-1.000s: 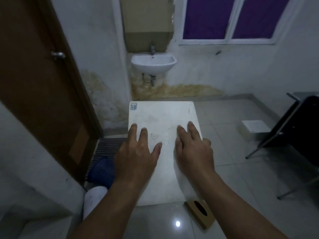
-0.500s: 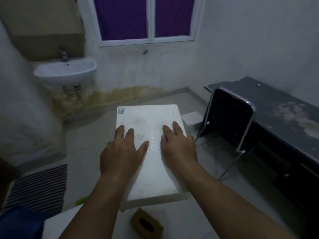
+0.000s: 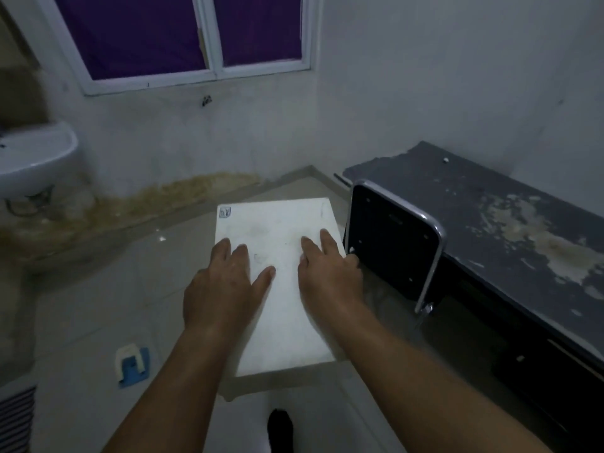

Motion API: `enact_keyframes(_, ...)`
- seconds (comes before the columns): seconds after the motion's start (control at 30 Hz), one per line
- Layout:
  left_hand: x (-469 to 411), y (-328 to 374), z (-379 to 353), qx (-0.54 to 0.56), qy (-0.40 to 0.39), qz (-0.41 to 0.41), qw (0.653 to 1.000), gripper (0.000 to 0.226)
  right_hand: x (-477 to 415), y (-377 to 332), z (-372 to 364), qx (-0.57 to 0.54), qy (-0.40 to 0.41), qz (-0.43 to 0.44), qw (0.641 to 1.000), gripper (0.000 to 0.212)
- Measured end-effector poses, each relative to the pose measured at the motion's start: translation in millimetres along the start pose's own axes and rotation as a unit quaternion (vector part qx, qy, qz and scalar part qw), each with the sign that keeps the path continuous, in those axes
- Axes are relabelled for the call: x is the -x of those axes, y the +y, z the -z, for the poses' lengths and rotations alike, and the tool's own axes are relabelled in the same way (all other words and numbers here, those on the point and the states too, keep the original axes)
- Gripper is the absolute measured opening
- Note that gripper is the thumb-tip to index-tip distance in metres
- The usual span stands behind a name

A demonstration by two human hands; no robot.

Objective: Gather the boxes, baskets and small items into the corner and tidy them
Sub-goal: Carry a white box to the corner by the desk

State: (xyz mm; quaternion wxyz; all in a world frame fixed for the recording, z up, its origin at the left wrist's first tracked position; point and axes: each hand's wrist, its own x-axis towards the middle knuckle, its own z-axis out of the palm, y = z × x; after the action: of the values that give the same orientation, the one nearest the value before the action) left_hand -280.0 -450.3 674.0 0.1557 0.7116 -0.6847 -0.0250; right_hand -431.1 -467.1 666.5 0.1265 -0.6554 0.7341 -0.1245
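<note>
A white flat-topped box [image 3: 277, 220] with a small sticker at its far left corner fills the middle of the head view, above the tiled floor. My left hand [image 3: 225, 282] lies flat on its top, fingers straight and spread. My right hand [image 3: 330, 273] lies flat beside it near the box's right edge, its outer fingers reaching over that edge. What bears the box from below is hidden. A small blue and white item [image 3: 132, 366] lies on the floor at the lower left.
A black chair with a chrome frame [image 3: 392, 250] stands just right of the box, pushed against a long dark table [image 3: 506, 223] with worn paint. A white sink [image 3: 32, 158] hangs at the left wall. A striped mat [image 3: 16, 416] shows at the bottom left.
The view has swung to the right: the door is gone and the sink has slid to the left edge, while chair and table came close. Both hands stayed flat on the box.
</note>
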Motion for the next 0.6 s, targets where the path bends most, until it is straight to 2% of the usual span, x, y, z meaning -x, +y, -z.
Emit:
enact_keyframes(0.33,-235.2,34.0,-67.4,-0.021,-0.082,-0.013,0.996,0.064,-225.5,16.5,-19.5,0.001,-0.062,-0.051,0.997,0.054)
enact_keyframes(0.43,-286.3,52.2,-89.2,-0.029,-0.092,-0.01,0.995,0.063,-287.8,29.8,-22.4,0.026,-0.071,-0.036,0.996,0.061)
enact_keyframes(0.6,-372.4,61.4,-124.1,-0.034,-0.085,0.026,0.995,0.06,-388.9,33.2,-26.2,0.01,-0.087,-0.011,0.996,0.053)
